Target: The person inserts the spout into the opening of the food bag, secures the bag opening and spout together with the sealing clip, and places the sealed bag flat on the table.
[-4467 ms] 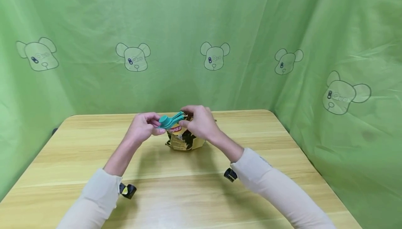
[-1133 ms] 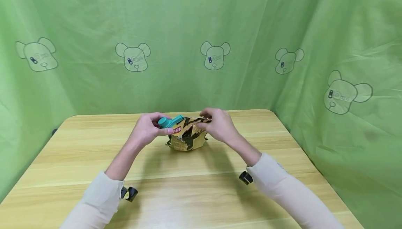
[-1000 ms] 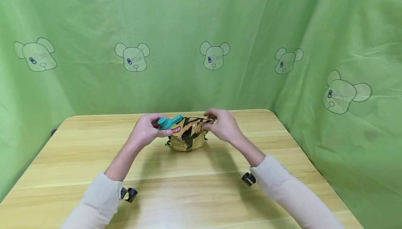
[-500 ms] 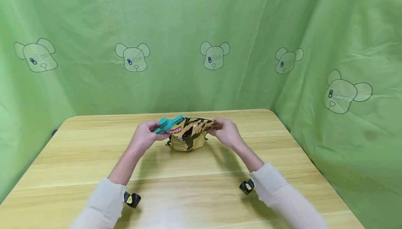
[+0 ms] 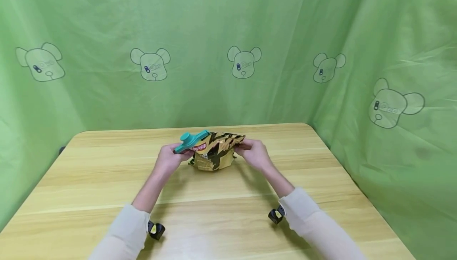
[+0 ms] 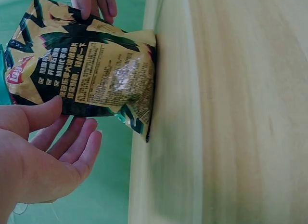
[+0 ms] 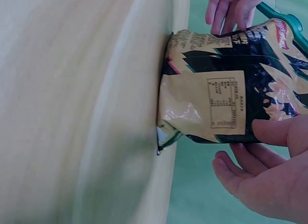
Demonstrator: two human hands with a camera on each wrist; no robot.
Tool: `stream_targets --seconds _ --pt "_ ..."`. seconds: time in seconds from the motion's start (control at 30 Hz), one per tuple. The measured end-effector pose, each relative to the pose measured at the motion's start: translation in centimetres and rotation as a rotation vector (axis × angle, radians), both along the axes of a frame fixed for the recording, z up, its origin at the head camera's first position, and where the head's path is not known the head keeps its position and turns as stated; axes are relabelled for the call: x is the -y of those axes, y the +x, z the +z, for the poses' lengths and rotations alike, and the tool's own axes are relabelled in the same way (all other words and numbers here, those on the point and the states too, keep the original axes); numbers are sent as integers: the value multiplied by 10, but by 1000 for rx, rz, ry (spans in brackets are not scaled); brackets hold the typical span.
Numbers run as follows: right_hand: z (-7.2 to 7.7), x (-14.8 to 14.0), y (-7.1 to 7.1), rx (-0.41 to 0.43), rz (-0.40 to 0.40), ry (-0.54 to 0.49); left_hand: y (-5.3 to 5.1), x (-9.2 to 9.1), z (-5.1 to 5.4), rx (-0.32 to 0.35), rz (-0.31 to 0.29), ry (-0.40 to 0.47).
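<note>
A gold-and-black chip bag (image 5: pixel 216 159) stands near the far side of the table, its lower end on the tabletop. A teal bag clip (image 5: pixel 191 141) with a round cap sits across the bag's upper left part. My left hand (image 5: pixel 169 159) pinches the bag's left edge just below the clip; in the left wrist view its thumb (image 6: pixel 45 113) lies on the printed face. My right hand (image 5: pixel 255 155) pinches the opposite edge. In the right wrist view the thumb (image 7: pixel 274 131) presses the front, the fingers partly hidden behind the bag.
The wooden table (image 5: pixel 214 220) has rounded far corners. Green curtains (image 5: pixel 200 22) with printed bear heads close in the back and right side. A black wrist camera (image 5: pixel 156 230) hangs under the left cuff, another camera (image 5: pixel 276 215) under the right.
My right hand has moved from the clip's tip to the bag's right edge and lowered. My left hand has slid down from the clip to the bag's left edge. The clip's arms have come together.
</note>
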State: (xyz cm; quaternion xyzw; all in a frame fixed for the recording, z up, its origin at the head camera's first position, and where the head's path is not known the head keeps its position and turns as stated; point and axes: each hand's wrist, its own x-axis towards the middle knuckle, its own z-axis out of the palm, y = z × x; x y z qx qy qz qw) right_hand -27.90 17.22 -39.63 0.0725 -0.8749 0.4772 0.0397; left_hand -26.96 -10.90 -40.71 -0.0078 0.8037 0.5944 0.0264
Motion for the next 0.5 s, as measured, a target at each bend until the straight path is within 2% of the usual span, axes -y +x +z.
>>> stream_targets --seconds 0.27,0.5 --pt "-9 3 2 19 -58 -41 -1 -6 -2 16 42 19" --pt "-3 3 6 35 -39 -62 -3 -6 4 14 92 44"
